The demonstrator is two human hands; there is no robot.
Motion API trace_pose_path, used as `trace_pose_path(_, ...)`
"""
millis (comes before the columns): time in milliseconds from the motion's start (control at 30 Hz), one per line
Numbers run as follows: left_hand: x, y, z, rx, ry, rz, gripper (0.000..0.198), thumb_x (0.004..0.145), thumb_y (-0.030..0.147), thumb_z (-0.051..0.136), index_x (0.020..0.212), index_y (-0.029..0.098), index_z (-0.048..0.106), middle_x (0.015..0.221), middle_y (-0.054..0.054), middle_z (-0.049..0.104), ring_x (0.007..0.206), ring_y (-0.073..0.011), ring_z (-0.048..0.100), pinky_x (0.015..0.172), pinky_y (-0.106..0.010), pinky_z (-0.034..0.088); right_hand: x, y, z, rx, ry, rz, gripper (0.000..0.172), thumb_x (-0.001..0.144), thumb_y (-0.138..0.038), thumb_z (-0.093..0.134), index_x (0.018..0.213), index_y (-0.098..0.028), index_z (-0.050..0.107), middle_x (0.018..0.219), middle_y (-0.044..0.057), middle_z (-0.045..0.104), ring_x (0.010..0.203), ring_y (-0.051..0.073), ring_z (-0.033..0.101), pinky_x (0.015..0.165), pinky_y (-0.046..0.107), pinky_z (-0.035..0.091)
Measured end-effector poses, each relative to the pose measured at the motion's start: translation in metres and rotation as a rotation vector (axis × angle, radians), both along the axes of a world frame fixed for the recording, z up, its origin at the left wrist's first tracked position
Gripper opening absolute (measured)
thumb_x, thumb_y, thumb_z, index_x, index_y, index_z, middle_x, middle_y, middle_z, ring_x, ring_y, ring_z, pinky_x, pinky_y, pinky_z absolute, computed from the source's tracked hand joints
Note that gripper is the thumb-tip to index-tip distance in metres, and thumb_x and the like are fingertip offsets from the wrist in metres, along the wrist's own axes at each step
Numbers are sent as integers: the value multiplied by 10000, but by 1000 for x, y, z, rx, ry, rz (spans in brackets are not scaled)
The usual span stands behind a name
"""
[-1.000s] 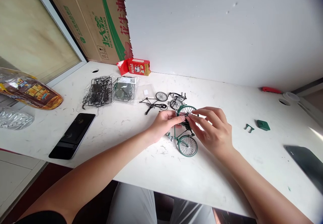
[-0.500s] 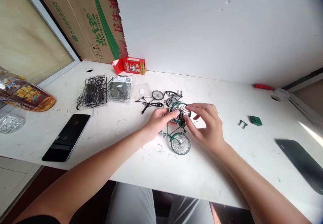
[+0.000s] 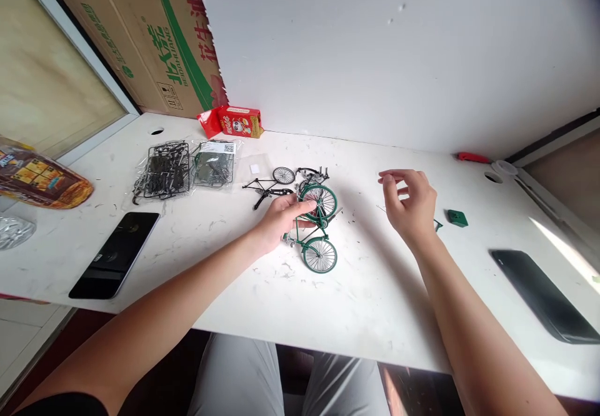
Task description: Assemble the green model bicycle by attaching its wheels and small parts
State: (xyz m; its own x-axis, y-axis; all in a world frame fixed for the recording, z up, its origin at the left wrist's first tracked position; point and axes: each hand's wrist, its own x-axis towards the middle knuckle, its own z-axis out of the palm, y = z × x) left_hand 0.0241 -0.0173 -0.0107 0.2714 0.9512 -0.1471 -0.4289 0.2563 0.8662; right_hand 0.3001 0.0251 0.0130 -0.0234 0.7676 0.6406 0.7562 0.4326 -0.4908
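Note:
My left hand [image 3: 281, 216] grips a green model bicycle [image 3: 320, 255] near its upper wheel, with the thumb lying over the spokes close to the hub. Its other wheel points toward the table's front edge. My right hand [image 3: 411, 202] is raised off to the right, apart from the bicycle. Thumb and fingertips come together there; whatever may be between them is too small to make out. Behind the right wrist, a small green part [image 3: 438, 224] is mostly hidden. Black model bicycle parts [image 3: 267, 190] with a spoked wheel lie just beyond my left hand.
Bagged dark sprues [image 3: 169, 169] and a red box [image 3: 240, 122] stand at the back left. A phone [image 3: 114, 255] and a bottle [image 3: 42, 175] are at left. On the right lie a green block [image 3: 457, 218], a dark flat object [image 3: 544, 294] and a red tool [image 3: 473, 157].
My right hand has left the bicycle's upper wheel and moved right. The left hand keeps its hold. The whole view has shifted slightly.

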Motion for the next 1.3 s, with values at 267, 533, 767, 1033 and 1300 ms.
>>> trace_pose_path(267, -2, -2, 2, 52, 44, -27, 333, 780, 379, 888, 961, 133, 756, 1013, -88, 764, 929, -223, 711, 870, -411, 602, 57, 36, -35, -156, -317, -43, 302, 1019, -401, 590, 935, -234, 827, 870, 111, 750, 832, 264, 556, 669, 393, 416)
trace_pose_path(533, 1, -6, -1, 67, 161, -8, 384, 772, 426, 890, 958, 113, 767, 1004, -110, 756, 937, -241, 707, 842, -421, 621, 33, 32, -43, -299, -371, 27, 260, 1018, -332, 625, 1105, -207, 836, 1014, 119, 760, 946, 268, 545, 784, 360, 452)
trace_pose_path(767, 4, -10, -1, 59, 180, -44, 393, 776, 421, 884, 991, 109, 777, 989, -102, 752, 923, -227, 704, 824, -397, 628, 18, 30, -39, -344, -498, -31, 242, 1027, -304, 599, 1020, -208, 821, 1005, 109, 755, 999, 285, 549, 698, 340, 402)
trace_pose_path(1033, 7, -13, 3, 111, 272, -52, 399, 705, 371, 938, 970, 113, 786, 958, -87, 748, 881, -190, 678, 800, -338, 612, 3, 24, -32, -476, -612, -58, 258, 1032, -244, 500, 1064, -106, 716, 1051, 182, 719, 1038, 325, 567, 820, 387, 460)
trace_pose_path(1300, 8, -15, 3, 172, 349, -11, 399, 714, 392, 934, 995, 135, 816, 990, -107, 791, 900, -223, 704, 840, -361, 591, 6, 21, -29, -368, -613, 13, 282, 1026, -263, 495, 1030, -175, 763, 993, 141, 743, 979, 298, 576, 761, 376, 447)
